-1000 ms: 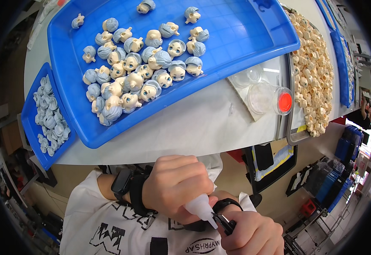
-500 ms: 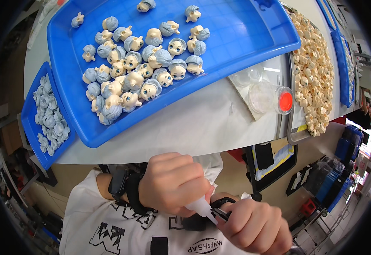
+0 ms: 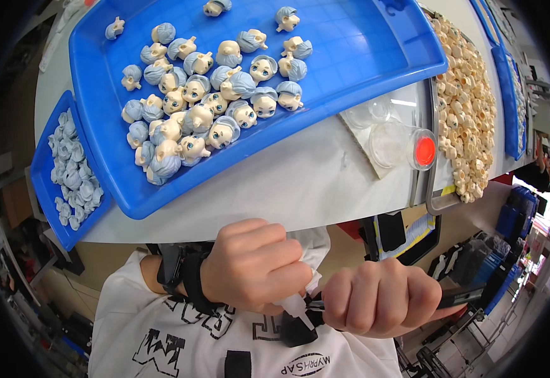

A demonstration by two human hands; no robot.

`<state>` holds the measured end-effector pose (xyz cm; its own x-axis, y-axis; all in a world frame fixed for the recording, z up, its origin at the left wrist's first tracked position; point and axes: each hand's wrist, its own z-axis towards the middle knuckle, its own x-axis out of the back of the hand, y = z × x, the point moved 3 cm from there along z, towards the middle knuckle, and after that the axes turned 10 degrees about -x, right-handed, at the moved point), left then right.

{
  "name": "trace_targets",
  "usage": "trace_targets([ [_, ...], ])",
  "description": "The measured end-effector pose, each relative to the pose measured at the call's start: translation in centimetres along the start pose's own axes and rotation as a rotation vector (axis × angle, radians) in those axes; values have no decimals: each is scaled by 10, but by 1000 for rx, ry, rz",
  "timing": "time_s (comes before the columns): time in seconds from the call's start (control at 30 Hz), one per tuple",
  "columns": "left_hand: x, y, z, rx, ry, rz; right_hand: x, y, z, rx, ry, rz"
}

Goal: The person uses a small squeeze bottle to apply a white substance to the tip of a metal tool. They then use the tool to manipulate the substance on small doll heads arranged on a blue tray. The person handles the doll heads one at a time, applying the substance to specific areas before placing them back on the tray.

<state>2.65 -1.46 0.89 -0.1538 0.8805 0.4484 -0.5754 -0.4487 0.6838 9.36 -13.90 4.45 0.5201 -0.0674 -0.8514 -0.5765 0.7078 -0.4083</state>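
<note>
Nearest, in front of the white shirt [image 3: 130, 299], the left hand [image 3: 256, 268] has its fingers curled tightly around a white bottle [image 3: 295, 306], mostly hidden in the fist, its narrow nozzle slanting near and to the right. Just right of it, the right hand [image 3: 382, 299] is clenched around a black-handled tool [image 3: 467, 296]; the handle juts out on the right, and the metal end lies close by the nozzle, though whether they touch I cannot tell. To work well here, the left grip should be firm but not squeezing, since a soft bottle would probably push out whatever is inside. The tool is best brought square to the nozzle and worked with slow, even force rather than a jerk, the left thumb clear of the metal. Angling the tip away from the shirt would guard against drips. Both hands are near of the worktop [image 3: 275, 220], a sensible place, well apart from the doll heads [image 3: 221, 133] in the large blue tray [image 3: 357, 38]. Beyond the worktop's near edge, the clear jar [image 3: 388, 145] to the right and the pale blue pieces [image 3: 73, 170] to the left are also out of the way.
</note>
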Motion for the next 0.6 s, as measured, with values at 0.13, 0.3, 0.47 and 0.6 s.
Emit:
trace_targets([
  [0.13,1,0,1,-13,1,-1,5,-7,-5,-100,37,53],
  [0.3,-2,1,3,19,56,-27,-6,-5,-4,44,-8,27],
  [0.47,-3,5,5,81,100,-98,-29,-9,-10,199,-260,-443],
  [0.6,-4,5,7,105,129,-124,-31,4,-4,447,-290,-566],
])
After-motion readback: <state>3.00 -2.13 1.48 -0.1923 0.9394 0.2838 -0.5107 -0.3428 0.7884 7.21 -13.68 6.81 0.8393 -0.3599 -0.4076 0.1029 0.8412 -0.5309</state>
